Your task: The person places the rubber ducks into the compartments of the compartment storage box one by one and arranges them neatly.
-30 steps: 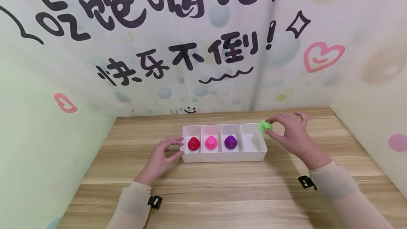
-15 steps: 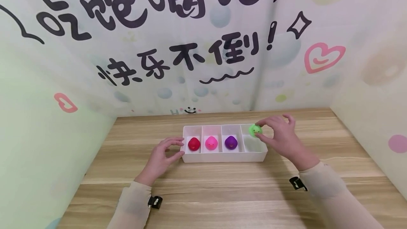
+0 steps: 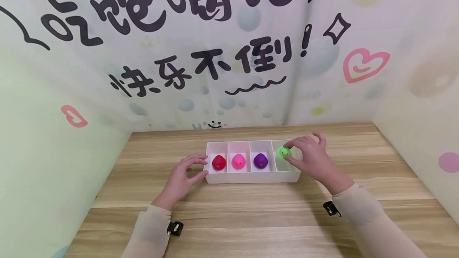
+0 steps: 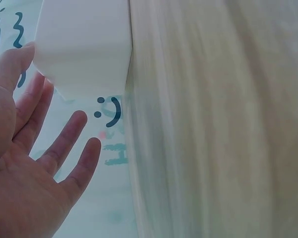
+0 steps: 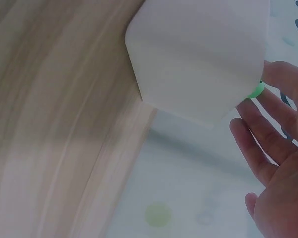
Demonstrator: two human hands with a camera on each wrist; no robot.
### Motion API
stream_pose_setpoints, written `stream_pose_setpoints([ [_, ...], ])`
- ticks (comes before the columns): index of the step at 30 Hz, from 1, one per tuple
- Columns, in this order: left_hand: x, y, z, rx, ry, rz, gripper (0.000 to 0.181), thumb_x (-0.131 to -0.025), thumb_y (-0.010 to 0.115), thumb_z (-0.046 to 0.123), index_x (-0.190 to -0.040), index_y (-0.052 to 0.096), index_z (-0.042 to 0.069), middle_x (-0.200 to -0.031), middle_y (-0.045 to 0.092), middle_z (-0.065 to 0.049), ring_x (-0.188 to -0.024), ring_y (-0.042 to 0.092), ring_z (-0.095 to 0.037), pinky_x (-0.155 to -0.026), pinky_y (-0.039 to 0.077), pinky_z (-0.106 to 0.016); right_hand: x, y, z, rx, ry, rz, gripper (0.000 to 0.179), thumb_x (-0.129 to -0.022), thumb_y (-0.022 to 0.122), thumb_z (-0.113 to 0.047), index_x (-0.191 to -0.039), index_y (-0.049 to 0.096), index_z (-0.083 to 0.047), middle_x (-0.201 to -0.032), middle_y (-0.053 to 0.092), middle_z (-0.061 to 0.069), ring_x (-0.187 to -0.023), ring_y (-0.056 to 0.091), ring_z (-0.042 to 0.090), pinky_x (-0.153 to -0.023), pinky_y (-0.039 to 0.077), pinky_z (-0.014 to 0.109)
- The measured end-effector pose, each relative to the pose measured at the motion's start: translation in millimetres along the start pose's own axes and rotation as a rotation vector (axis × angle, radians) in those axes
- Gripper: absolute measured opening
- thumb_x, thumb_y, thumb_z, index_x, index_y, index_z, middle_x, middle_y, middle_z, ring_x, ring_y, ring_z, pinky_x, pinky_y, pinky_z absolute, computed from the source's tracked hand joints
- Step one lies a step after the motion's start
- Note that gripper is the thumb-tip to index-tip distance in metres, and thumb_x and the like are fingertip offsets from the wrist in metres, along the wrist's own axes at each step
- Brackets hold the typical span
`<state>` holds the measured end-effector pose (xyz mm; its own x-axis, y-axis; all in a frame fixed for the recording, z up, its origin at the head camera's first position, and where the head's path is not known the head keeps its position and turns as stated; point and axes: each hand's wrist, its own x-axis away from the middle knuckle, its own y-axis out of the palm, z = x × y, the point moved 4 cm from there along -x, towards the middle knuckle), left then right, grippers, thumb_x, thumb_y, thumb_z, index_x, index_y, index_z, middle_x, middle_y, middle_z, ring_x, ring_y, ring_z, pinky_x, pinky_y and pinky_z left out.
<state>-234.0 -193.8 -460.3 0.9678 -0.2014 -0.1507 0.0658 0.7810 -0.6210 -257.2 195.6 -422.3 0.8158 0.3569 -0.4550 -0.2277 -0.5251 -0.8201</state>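
A white divided box stands on the wooden table. From the left, its compartments hold a red toy duck, a pink toy duck and a purple toy duck, one each. My right hand pinches a green toy duck between thumb and fingers, at the rightmost compartment. In the right wrist view the box mostly hides that green duck. At the box's left end, my left hand touches the edge with thumb and fingertips. Its fingers look extended in the left wrist view.
Behind the wooden table rises a printed wall covering with dark lettering. Pale side walls stand to the left and right. Each wrist wears a black strap clip.
My right hand has carried the green duck leftward from beyond the box's right end, over the rim and down toward the last compartment. The left hand stays in place.
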Motion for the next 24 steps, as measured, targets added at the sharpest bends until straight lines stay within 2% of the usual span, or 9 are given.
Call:
stream_pose_setpoints([
  [15,0.0,-0.1,-0.1,0.003,-0.014,0.006,0.028,-0.091,0.080,0.018,-0.118,0.072,0.015,-0.143,0.064,0.002,-0.138,0.054,-0.028,-0.107,0.049,-0.056,-5.2,8.7,-3.6,0.084,0.024,-0.143,0.026,-0.080,0.089,-0.019,-0.102,0.077,-0.014,-0.097,0.077,-0.003,-0.105,0.069,0.027,-0.115,0.012,0.072],
  [24,0.7,-0.1,0.9,-0.001,-0.016,0.008,0.026,-0.091,0.081,0.018,-0.116,0.073,0.018,-0.142,0.064,0.003,-0.138,0.054,-0.027,-0.107,0.050,-0.055,-6.0,12.1,-3.4,0.151,0.015,-0.202,0.024,-0.078,0.091,-0.018,-0.097,0.077,-0.016,-0.095,0.078,-0.004,-0.099,0.069,0.025,-0.114,0.011,0.075],
])
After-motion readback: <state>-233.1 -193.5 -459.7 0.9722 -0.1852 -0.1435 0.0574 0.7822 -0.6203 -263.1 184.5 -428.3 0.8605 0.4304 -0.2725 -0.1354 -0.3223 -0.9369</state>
